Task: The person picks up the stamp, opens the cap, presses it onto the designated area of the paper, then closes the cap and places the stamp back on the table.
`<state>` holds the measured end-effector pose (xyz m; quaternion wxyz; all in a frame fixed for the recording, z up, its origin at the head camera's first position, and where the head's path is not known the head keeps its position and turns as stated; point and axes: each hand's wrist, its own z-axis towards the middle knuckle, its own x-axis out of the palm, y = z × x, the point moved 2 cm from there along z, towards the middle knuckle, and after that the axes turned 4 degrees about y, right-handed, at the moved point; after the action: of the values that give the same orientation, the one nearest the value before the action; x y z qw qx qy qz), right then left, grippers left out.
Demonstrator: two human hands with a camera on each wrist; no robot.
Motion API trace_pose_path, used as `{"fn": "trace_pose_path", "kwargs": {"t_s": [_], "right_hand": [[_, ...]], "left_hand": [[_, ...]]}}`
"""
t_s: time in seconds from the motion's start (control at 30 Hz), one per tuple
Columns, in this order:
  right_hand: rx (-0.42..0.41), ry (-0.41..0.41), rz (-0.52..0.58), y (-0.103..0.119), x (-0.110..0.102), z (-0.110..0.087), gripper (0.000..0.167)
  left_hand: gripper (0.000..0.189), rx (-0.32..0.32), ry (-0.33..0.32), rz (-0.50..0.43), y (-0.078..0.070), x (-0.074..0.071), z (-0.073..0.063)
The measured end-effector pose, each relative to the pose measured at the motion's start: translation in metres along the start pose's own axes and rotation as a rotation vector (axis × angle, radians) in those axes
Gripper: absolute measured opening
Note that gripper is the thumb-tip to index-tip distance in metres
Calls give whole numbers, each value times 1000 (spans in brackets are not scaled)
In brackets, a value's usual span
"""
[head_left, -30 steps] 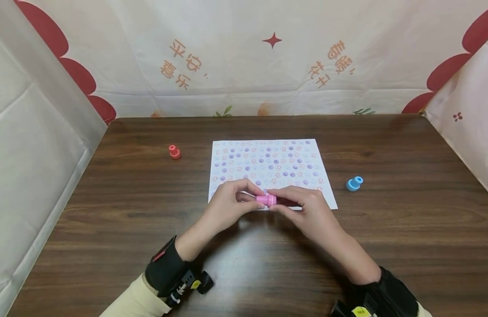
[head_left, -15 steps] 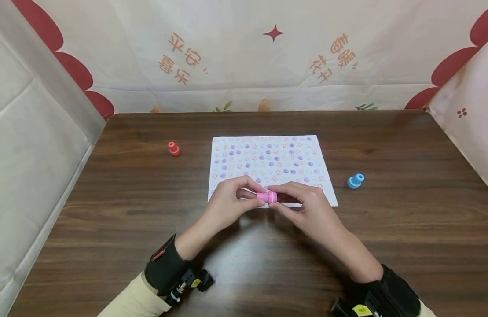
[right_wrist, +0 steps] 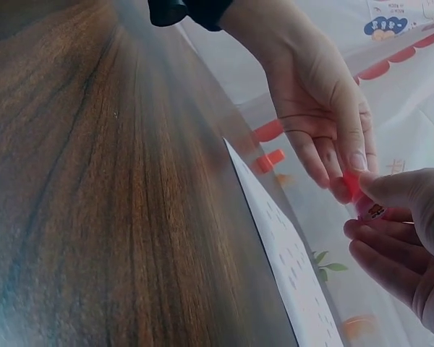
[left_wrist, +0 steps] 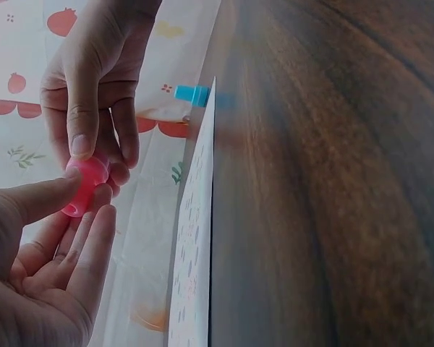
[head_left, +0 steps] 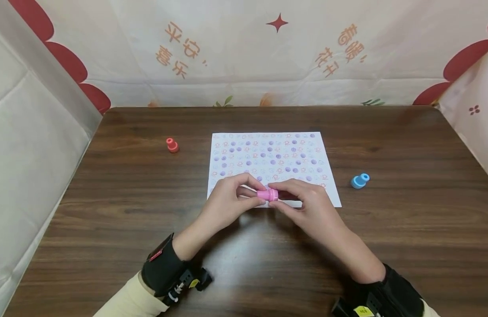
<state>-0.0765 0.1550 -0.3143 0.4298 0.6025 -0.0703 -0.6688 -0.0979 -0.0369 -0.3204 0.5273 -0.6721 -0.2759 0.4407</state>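
A small pink stamp point(head_left: 266, 195) lies sideways between my two hands, just above the near edge of a white sheet of paper point(head_left: 331, 193). My left hand point(head_left: 232, 200) pinches its narrow handle end between thumb and fingers. The wider end is pinched by the thumb and fingers of my right hand point(head_left: 307, 200). In the right wrist view the pink stamp point(right_wrist: 365, 206) shows a picture on its broad end. Rows of small purple, red and pale blue printed marks cover the paper; the hands hide part of its near edge.
On the brown wooden table point(head_left: 129, 246), a red stamp point(head_left: 172, 145) stands left of the paper. A blue stamp point(head_left: 360, 181) stands to the right. Behind the table hangs a pale printed cloth point(head_left: 236, 53).
The head view has shifted slightly, so the table's far edge and the paper sit higher in it. Both hands keep their grip on the pink stamp.
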Motion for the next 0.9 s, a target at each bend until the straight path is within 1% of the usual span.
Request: {"fn": "trace_pose_path", "kwargs": {"t_s": [0.13, 0.3, 0.43, 0.7, 0.9], "right_hand": [[-33, -8, -4, 2, 0, -1, 32], [-58, 4, -10, 4, 1, -4, 29], [-71, 3, -19, 4, -1, -4, 29], [-57, 24, -39, 3, -1, -4, 30], [-55, 32, -47, 7, -1, -3, 32]], "left_hand": [[16, 14, 6, 21, -3, 1, -2], [16, 9, 19, 42, -3, 3, -5], [17, 19, 17, 59, -2, 4, -4], [18, 13, 19, 56, -2, 6, -2], [18, 21, 22, 67, -4, 4, -6]]}}
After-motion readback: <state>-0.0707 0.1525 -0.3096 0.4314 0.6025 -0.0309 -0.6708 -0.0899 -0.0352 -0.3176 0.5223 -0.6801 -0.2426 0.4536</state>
